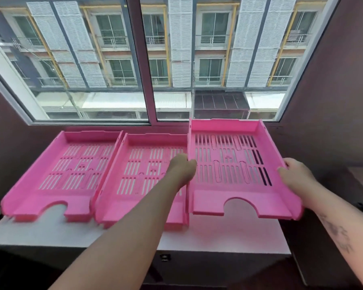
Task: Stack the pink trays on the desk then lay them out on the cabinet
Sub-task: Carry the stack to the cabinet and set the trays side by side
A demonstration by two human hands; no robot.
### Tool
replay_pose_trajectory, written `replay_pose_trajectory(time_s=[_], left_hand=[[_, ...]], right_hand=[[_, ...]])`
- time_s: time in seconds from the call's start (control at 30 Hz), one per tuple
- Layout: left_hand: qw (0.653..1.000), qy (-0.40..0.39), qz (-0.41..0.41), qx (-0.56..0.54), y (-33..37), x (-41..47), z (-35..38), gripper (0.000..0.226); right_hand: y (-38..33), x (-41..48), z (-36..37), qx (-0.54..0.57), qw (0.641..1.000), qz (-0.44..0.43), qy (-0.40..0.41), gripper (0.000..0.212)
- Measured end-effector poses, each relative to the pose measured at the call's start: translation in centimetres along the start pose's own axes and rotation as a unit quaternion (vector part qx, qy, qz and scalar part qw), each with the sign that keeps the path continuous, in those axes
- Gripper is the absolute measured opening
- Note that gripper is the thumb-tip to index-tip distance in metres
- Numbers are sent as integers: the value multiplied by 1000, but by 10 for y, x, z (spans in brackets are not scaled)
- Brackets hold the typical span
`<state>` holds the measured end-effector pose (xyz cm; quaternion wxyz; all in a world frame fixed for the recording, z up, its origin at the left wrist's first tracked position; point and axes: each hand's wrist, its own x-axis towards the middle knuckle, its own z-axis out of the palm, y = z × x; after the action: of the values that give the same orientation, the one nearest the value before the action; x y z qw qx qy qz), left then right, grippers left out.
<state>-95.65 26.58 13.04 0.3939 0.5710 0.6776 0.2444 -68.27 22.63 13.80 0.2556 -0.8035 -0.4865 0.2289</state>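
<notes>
Three pink slotted trays are side by side on the white cabinet top [228,233] under the window. The left tray [40,195] and the middle tray [117,214] lie flat, touching each other. The right tray [235,197] is held a little above the cabinet, its near end raised over the surface and its right side past the cabinet's edge. My left hand [181,167] grips its left wall. My right hand [296,174] grips its right wall.
A large window [151,59] with a grey frame runs just behind the trays. Dark walls close in on both sides. A dark piece of furniture [360,185] stands to the right of the cabinet. The cabinet front [166,258] has a small lock.
</notes>
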Motion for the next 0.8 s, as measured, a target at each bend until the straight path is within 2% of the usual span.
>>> replay_pose_trajectory(time_s=[0.07,0.23,0.4,0.5,0.57,0.6,0.67,0.73,0.8], left_hand=[[1000,0,3,24,0,-4,12,39],[999,4,15,44,-28,-9,23,32],[998,-9,9,65,-71,-27,22,50],[989,-24,42,141,-95,-36,22,55],[976,-6,54,210,-111,-38,23,57],[969,6,53,242,-118,-38,23,58],[953,18,56,297,-130,-39,23,61],[936,15,71,344,-140,-41,24,65],[929,21,78,361,-147,-41,25,65]], right_hand=[[12,5,0,2,1000,3,-11,29],[32,13,12,19,999,4,-44,28],[43,17,34,56,996,10,-68,29],[46,17,44,47,996,7,-69,26],[45,13,50,-6,998,5,-70,39],[44,9,54,-75,996,-20,-47,50],[41,-5,61,-203,970,-131,10,66],[36,-25,75,-271,934,-227,-49,68],[35,-44,93,-284,915,-246,-145,70]])
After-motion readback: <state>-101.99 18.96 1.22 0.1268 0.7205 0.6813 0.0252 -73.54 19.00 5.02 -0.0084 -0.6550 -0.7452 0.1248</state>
